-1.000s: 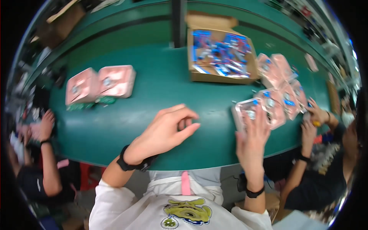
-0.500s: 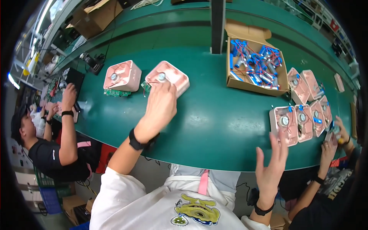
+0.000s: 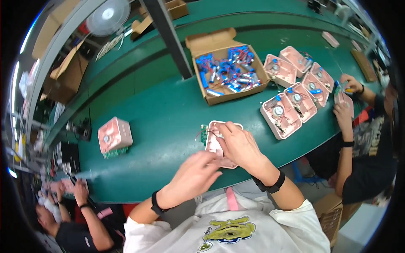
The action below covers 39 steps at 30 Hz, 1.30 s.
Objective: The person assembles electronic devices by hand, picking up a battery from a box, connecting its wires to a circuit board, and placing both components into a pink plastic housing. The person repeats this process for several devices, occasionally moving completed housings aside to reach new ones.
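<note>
In front of me on the table lies an open pink plastic housing (image 3: 214, 145), its inside facing up. A small green circuit board (image 3: 204, 135) sticks out beside its left wall, with thin wires running into the housing. My right hand (image 3: 242, 147) covers the housing's right half, thumb and fingers bent over the wall; whatever lies beneath the palm is hidden. My left hand (image 3: 192, 175) is at the near left corner, slightly blurred, fingers stretched toward the near wall with nothing visible in them.
Another pink housing (image 3: 116, 135) with a green board under it stands on the left. A cardboard box (image 3: 223, 99) of blue battery cells with wires sits behind. Several pink housings (image 3: 282, 122) with round speakers cluster right. Co-workers' hands (image 3: 344, 114) work at both sides.
The pink housing has come from the far left to just in front of me. My right hand has moved in from the right onto it. My left hand has drawn back to its near corner.
</note>
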### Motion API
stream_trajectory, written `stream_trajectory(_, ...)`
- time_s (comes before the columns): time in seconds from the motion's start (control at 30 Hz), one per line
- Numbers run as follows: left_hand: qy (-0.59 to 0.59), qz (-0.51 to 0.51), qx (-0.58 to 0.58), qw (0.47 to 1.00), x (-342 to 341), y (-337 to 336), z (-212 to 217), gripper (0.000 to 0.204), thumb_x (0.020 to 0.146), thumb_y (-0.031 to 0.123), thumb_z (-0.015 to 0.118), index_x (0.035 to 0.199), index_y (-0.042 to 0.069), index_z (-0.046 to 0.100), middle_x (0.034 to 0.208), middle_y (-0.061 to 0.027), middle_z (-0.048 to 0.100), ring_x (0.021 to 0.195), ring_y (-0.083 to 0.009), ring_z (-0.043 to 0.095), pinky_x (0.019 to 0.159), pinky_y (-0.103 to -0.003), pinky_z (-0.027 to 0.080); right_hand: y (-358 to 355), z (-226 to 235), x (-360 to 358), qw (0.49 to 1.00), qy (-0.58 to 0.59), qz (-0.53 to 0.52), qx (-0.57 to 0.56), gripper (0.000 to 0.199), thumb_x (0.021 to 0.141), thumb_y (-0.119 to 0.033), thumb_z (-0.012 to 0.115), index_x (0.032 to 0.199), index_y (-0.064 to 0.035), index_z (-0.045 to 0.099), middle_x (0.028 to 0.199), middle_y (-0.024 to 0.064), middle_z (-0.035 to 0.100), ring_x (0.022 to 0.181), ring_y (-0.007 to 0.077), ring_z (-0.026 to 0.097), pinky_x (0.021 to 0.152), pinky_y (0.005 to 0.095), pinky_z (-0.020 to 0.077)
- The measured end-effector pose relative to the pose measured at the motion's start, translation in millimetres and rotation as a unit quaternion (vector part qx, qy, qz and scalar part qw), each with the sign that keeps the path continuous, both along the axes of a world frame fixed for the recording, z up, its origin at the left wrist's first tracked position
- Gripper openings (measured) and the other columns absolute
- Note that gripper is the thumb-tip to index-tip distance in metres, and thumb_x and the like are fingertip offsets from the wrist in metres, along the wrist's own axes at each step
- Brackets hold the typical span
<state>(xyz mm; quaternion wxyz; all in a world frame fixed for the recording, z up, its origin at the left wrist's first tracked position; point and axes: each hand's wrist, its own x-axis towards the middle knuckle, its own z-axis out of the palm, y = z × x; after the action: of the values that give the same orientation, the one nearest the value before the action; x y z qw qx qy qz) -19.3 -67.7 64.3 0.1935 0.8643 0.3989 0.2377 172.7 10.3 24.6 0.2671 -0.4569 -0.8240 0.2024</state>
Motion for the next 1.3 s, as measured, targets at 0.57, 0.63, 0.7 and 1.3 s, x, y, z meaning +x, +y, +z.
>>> stream_trajectory(0.57,-0.139,-0.029,-0.447,0.883,-30,116,-52,0.015,0.106,0.010,0.069,0.120,0.005,0.066,0.091,-0.0010,0.070,0.078,-0.0079,0.062,0.067,-0.024,0.051,-9,37,29,0.931,0.328,-0.049,-0.155,0.014,0.105,-0.008,0.062,0.113,0.0008,0.070,0.087,0.0128,0.076,0.072,0.0255,0.074,0.067,0.0369,0.0588)
stream_trajectory(0.63,-0.151,-0.036,-0.457,0.876,-18,114,-45,0.012,0.105,0.009,0.069,0.116,0.004,0.066,0.090,-0.0010,0.069,0.078,-0.0075,0.061,0.066,-0.023,0.050,-16,46,28,0.909,0.346,-0.091,-0.214,0.012,0.106,-0.008,0.060,0.113,0.0008,0.065,0.086,0.0101,0.076,0.069,0.0209,0.074,0.063,0.0347,0.0569)
stream_trajectory(0.7,-0.163,-0.038,-0.466,0.869,-12,117,-43,0.009,0.105,0.007,0.069,0.113,0.004,0.066,0.088,-0.0009,0.067,0.077,-0.0072,0.061,0.066,-0.023,0.049,-15,48,27,0.909,0.350,-0.091,-0.204,0.012,0.106,-0.009,0.060,0.112,0.0004,0.064,0.085,0.0090,0.076,0.068,0.0193,0.073,0.062,0.0338,0.0560)
stream_trajectory(1.3,-0.260,-0.010,-0.390,0.883,-3,93,-74,0.013,0.105,0.017,0.072,0.107,0.004,0.068,0.088,0.0012,0.065,0.075,-0.0086,0.059,0.067,-0.023,0.048,-50,44,47,0.920,0.344,-0.092,-0.162,0.018,0.101,-0.019,0.068,0.104,-0.0014,0.067,0.074,0.0066,0.072,0.059,0.0143,0.065,0.056,0.0306,0.0507)
